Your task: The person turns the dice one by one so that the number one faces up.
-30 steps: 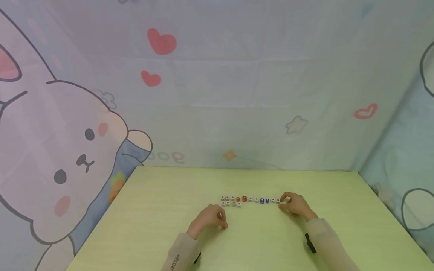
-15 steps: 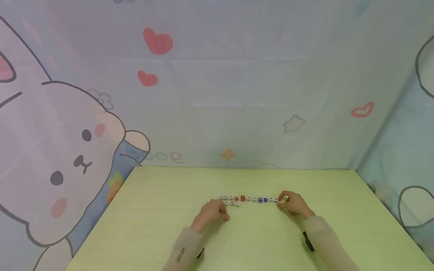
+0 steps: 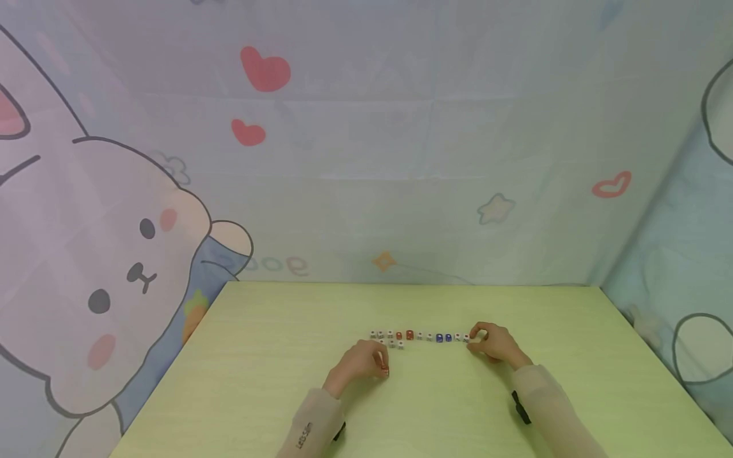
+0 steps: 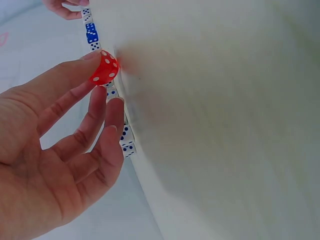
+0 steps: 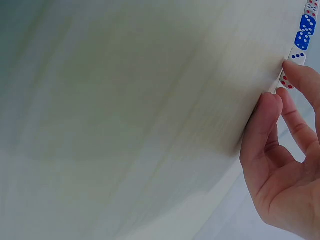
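Note:
Between thumb and fingertip, my left hand [image 3: 359, 360] pinches a translucent red die [image 4: 106, 69] with white pips, held in front of the short second row of white dice [image 3: 392, 344]. A longer row runs behind it, with white dice [image 3: 420, 336], two red dice [image 3: 409, 334] and two blue dice [image 3: 439, 338]. My right hand [image 3: 495, 343] is at this row's right end, thumb and finger on either side of the last white die [image 5: 286, 82], which shows red pips. The left hand covers the left end of the front row in the head view.
Both rows stand on a pale yellow-green table [image 3: 286, 318]. Behind it hangs a cloth backdrop [image 3: 366, 191] printed with a rabbit, hearts and stars. Black straps [image 3: 520, 407] show beneath the sleeves.
My left hand has moved forward and slightly right with the red die, close to the front row, then back a little. My right hand keeps its place at the row's end.

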A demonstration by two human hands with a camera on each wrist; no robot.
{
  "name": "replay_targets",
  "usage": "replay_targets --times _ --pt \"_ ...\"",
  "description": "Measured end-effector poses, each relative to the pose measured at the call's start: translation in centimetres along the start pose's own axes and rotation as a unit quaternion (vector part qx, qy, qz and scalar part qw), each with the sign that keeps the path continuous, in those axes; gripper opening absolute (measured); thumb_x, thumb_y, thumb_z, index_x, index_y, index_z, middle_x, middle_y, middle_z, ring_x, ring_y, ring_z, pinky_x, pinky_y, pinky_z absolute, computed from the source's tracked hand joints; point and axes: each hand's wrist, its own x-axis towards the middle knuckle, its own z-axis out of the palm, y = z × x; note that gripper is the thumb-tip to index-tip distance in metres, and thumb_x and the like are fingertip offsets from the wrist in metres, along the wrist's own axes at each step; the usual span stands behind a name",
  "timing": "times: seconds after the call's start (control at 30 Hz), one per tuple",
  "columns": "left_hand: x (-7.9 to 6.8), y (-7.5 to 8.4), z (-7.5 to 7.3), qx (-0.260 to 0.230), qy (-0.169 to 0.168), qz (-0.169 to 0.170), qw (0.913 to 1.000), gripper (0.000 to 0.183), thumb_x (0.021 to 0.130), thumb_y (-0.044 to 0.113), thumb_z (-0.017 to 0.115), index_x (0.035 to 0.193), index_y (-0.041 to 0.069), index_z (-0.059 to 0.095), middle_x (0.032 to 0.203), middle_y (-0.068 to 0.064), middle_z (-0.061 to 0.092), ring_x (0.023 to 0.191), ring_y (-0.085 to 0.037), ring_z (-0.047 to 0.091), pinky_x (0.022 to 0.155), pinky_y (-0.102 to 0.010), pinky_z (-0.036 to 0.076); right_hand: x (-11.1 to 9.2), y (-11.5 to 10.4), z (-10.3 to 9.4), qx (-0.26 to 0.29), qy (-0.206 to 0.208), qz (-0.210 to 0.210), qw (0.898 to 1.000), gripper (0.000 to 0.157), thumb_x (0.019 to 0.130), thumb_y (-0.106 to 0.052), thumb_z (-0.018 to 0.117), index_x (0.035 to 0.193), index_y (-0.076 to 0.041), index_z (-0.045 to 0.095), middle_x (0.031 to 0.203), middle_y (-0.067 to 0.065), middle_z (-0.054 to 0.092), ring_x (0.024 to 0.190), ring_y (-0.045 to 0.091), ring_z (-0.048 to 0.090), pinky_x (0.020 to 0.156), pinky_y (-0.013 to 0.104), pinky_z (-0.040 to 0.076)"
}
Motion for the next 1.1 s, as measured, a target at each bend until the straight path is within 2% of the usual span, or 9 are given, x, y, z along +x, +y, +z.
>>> replay_targets --times 0.23,0.4,0.7,0.9,1.1 --pt "-0.3 0.14 0.0 0.005 -0.003 -0.004 1.0 0.017 0.065 0.008 0.076 0.077 0.011 0.063 0.072 0.0 0.059 0.057 -0.009 0.048 0.052 -0.023 0.039 -0.2 -0.26 -0.04 0.015 0.002 -0.006 1.0 0.019 0.079 -0.018 0.065 0.095 -0.009 0.057 0.048 -0.004 0.038 0.038 0.007 0.029 0.042 0.022 0.035" --pt "-0.57 0.25 -0.15 0.007 -0.015 -0.002 0.9999 0.013 0.072 0.014 0.073 0.083 0.012 0.067 0.078 -0.002 0.063 0.06 -0.008 0.051 0.054 -0.022 0.041 -0.3 -0.32 -0.03 0.01 0.001 -0.006 1.0 0.02 0.08 -0.018 0.064 0.095 -0.009 0.057 0.048 -0.004 0.037 0.038 0.006 0.029 0.042 0.021 0.034" --pt "-0.37 0.25 -0.38 0.028 -0.015 0.021 0.9993 0.003 0.075 0.013 0.07 0.077 0.012 0.067 0.081 -0.002 0.065 0.071 -0.011 0.056 0.062 -0.024 0.042 -0.26 -0.45 -0.09 0.013 0.004 -0.007 1.0 0.019 0.079 -0.018 0.065 0.094 -0.009 0.057 0.047 -0.004 0.037 0.038 0.007 0.03 0.041 0.022 0.034" --pt "-0.05 0.24 -0.07 0.017 -0.002 0.028 0.9995 0.011 0.071 0.006 0.07 0.074 0.011 0.061 0.078 -0.003 0.062 0.066 -0.009 0.051 0.059 -0.023 0.04 -0.17 -0.32 -0.05 0.01 0.002 -0.004 1.0 0.02 0.079 -0.019 0.065 0.095 -0.009 0.057 0.047 -0.004 0.037 0.038 0.006 0.03 0.041 0.021 0.033" --pt "0.08 0.24 0.25 0.009 0.001 0.025 0.9997 0.019 0.07 0.005 0.072 0.081 0.009 0.057 0.078 -0.005 0.062 0.065 -0.01 0.052 0.058 -0.022 0.04 -0.23 -0.29 0.09 0.009 0.005 -0.005 1.0 0.019 0.079 -0.019 0.065 0.094 -0.009 0.057 0.047 -0.005 0.037 0.038 0.006 0.03 0.04 0.02 0.032"
